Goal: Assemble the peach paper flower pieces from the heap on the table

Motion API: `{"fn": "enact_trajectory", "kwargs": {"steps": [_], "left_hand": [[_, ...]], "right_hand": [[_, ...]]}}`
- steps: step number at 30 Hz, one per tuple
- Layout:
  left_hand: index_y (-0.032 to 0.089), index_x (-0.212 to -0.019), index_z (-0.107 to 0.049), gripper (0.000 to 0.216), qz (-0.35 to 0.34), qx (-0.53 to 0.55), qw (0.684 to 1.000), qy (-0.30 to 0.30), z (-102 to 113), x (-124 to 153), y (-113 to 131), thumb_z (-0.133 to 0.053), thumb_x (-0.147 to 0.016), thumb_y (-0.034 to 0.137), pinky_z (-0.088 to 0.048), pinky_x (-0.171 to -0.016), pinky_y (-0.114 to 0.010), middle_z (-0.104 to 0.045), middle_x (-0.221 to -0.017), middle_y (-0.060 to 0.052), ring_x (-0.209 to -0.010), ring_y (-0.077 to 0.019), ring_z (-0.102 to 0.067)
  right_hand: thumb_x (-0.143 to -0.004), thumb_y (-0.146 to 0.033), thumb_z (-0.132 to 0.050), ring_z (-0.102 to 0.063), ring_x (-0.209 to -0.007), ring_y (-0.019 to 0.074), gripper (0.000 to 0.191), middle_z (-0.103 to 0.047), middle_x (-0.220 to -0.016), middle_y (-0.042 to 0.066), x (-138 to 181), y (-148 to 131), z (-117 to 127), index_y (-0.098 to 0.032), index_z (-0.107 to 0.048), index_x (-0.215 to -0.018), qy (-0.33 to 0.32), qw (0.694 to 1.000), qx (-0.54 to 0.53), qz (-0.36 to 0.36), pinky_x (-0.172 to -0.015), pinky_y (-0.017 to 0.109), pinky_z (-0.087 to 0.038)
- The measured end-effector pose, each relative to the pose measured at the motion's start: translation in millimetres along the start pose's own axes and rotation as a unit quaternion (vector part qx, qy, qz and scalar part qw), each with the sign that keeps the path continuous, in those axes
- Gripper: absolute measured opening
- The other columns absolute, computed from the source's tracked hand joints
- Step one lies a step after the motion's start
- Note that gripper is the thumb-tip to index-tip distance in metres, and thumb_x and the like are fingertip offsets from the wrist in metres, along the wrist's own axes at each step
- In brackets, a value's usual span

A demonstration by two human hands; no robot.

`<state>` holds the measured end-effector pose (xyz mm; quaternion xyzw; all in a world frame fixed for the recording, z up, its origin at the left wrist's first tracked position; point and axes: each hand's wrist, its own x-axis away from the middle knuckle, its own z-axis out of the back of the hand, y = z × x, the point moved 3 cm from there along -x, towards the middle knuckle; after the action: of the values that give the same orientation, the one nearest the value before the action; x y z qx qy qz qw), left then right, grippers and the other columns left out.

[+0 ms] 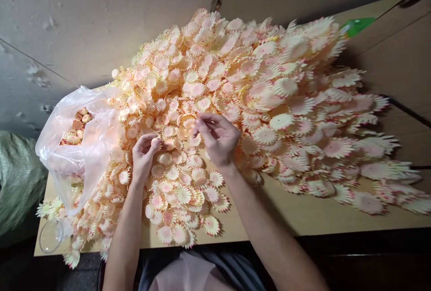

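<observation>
Over the pile of cream flower-shaped pieces (202,89), with pink-red fringed edges, both hands are raised side by side. My left hand (143,154) is closed, thumb and forefinger pinching a small pale piece (155,142) whose kind is too small to tell. To its right, my right hand (220,140) has the thumb pressed near the forefinger, the other fingers curled. Whatever lies between those fingertips, if anything, is too small to make out. Fringed flower pieces lie loosely beneath and around both hands.
A translucent plastic bag (97,136) at the left holds several small rounded pieces (81,125). A clear round container (50,237) sits at the table's (286,210) front left corner. A green object (360,26) lies far right. A wall stands behind, and a greenish sack (18,183) at left.
</observation>
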<state>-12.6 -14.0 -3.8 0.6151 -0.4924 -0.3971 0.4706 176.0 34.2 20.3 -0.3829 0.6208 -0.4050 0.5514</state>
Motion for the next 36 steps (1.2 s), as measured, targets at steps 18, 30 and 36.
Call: {"fn": "enact_trajectory", "kwargs": {"steps": [18,30,36], "left_hand": [[0.021,-0.098,-0.064,0.026,-0.026,0.038,0.999,-0.013,2.7,-2.0,-0.4,-0.068,-0.079,0.039,-0.051,-0.073,-0.022,-0.069,-0.101,-0.007,-0.092,-0.0142,-0.064],[0.022,-0.101,-0.066,0.027,0.038,0.085,0.995,-0.029,-4.5,-2.4,-0.2,-0.069,-0.079,0.037,-0.055,-0.088,-0.031,-0.065,-0.115,-0.007,-0.099,-0.018,-0.067],[0.021,-0.105,-0.068,0.035,0.033,0.039,0.998,-0.024,-6.0,-1.4,-5.5,-0.077,-0.072,0.032,-0.055,-0.078,-0.025,-0.071,-0.106,-0.006,-0.089,-0.0164,-0.069]], "right_hand": [[-0.087,-0.022,-0.053,-0.058,-0.087,0.0264,0.017,-0.068,-0.091,0.012,-21.9,6.4,-5.3,-0.016,-0.066,-0.095,-0.089,0.89,0.417,0.161,-0.083,0.045,-0.047],[-0.088,-0.033,-0.054,-0.06,-0.08,0.0211,0.015,-0.065,-0.085,0.008,-1.2,8.7,-5.3,-0.021,-0.062,-0.089,-0.042,0.962,0.24,0.125,-0.076,0.036,-0.05],[-0.083,-0.035,-0.063,-0.06,-0.082,0.0199,0.016,-0.065,-0.087,0.008,3.7,5.8,-2.8,-0.02,-0.065,-0.088,-0.025,0.986,0.132,0.098,-0.076,0.036,-0.052]]}}
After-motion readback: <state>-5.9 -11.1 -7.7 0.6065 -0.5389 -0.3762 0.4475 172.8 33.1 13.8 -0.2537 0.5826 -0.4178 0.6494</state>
